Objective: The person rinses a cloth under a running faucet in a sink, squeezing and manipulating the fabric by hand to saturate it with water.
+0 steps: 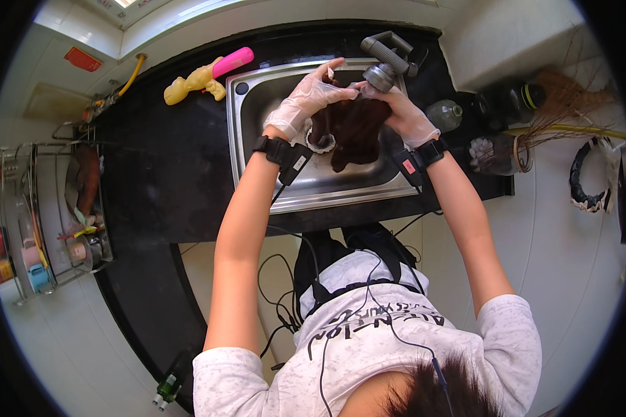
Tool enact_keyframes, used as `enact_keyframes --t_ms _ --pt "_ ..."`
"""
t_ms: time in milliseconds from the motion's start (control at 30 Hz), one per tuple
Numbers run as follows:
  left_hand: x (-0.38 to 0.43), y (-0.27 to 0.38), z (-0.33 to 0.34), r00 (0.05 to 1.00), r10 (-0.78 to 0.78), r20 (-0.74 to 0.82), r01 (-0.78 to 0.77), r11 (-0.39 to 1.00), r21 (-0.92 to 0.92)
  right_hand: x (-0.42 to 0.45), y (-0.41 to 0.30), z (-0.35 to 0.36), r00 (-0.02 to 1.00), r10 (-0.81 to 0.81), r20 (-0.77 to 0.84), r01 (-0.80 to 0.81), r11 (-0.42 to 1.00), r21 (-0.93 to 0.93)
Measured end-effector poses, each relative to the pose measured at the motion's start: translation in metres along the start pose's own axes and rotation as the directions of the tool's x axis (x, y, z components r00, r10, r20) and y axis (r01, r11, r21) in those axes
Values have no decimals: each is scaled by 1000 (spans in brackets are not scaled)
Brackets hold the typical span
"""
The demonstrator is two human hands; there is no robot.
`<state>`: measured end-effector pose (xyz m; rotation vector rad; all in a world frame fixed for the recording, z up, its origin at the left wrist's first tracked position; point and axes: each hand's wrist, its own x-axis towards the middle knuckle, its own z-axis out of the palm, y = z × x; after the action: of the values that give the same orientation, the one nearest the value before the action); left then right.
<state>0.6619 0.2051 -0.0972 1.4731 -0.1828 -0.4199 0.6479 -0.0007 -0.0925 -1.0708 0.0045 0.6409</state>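
Observation:
Both of my hands wear thin clear disposable gloves and hold up a dark brown wet-looking cloth (pixel 362 127) over a stainless steel sink (pixel 302 202). My left hand (pixel 310 99) grips its upper left part, thumb pointing right and index finger extended. My right hand (pixel 404 113) pinches the upper right part, just below the grey faucet head (pixel 378 78). The cloth hangs in loose folds, its lower end near the basin floor. Beside the hanging folds, a pale-rimmed drain (pixel 321 143) is partly covered by brown material. Whether water is running cannot be told.
A yellow figure-shaped toy with a pink part (pixel 203 75) lies behind the sink's left corner. Right of the sink are a clear plastic bottle (pixel 443 115), a dark bottle (pixel 506 101) and a jar of dry twigs (pixel 495 154). A wire rack (pixel 36 208) stands left; cables (pixel 287 292) hang by my body.

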Motion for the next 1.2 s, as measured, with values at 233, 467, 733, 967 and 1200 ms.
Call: enact_keyframes --t_ms 233,467,733,967,1200 --pt "-2 9 5 998 -58 34 49 974 219 -1 0 -5 998 -15 -66 13 999 -33" --pt "-2 -1 7 973 225 52 -230 931 285 -3 1 -10 997 -75 36 83 949 -303" --pt "5 1 19 968 250 -6 -242 946 216 -10 5 -11 994 102 30 -68 829 -555" --pt "12 2 7 945 328 4 -295 844 447 -20 11 -76 998 37 -60 -69 712 -699" --pt "23 -12 13 956 274 -105 -173 815 552 -44 -13 -83 984 -141 -111 33 752 -658"
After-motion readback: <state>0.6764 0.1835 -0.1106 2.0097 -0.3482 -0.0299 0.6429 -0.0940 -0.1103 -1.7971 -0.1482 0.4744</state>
